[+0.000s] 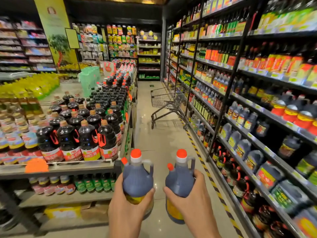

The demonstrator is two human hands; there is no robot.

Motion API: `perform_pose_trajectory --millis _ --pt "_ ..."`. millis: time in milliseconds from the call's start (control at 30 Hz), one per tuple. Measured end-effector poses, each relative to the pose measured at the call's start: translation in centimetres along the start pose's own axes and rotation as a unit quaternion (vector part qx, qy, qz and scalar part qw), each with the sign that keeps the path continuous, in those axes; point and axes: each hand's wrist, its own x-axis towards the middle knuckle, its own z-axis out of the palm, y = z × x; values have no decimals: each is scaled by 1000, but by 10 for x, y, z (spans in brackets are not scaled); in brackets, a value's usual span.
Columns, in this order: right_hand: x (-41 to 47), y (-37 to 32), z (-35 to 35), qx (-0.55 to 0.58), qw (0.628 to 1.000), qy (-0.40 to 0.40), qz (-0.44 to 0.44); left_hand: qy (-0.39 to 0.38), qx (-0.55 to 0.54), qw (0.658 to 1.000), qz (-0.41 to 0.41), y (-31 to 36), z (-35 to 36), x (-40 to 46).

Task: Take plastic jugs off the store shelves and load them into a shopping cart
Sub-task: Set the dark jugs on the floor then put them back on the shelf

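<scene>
Stocked shelves (257, 107) line the aisle. One dark jug is clamped in each grip: left hand (127, 206) on the left jug (137, 177), right hand (193, 201) on the right jug (180, 181). Loading is pending; the cart (167, 100) is seen well ahead, apparently empty.

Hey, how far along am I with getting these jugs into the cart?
Done: two dark plastic jugs with orange caps are off the shelves. In hand: left hand grips one jug, right hand the other jug. Left: the wire shopping cart stands up the aisle, apparently empty; neither jug is loaded.
</scene>
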Motion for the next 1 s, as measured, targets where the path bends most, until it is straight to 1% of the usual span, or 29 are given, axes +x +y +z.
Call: perform_pose_trajectory --millis 100,300,400,500,567,633,867,1000 --pt "53 -4 19 -7 999 31 4 -15 16 1000 -18 -6 29 68" --pt "172 -17 56 -13 995 89 36 -85 -24 996 15 -12 88 209" --pt "232 -24 63 -20 990 133 47 -129 -34 991 21 -1 126 276" --pt "294 -17 68 -31 985 161 49 -160 -34 986 37 -4 166 337" --pt "333 -12 70 -31 981 185 51 -198 -55 978 35 -4 195 370" --pt "377 -1 69 -39 976 207 49 -217 -62 973 37 -8 230 407" --pt "547 44 52 -37 966 246 68 -236 -67 969 36 -14 388 533" --pt "648 60 27 -31 956 282 77 -261 -58 962 50 1 481 596"
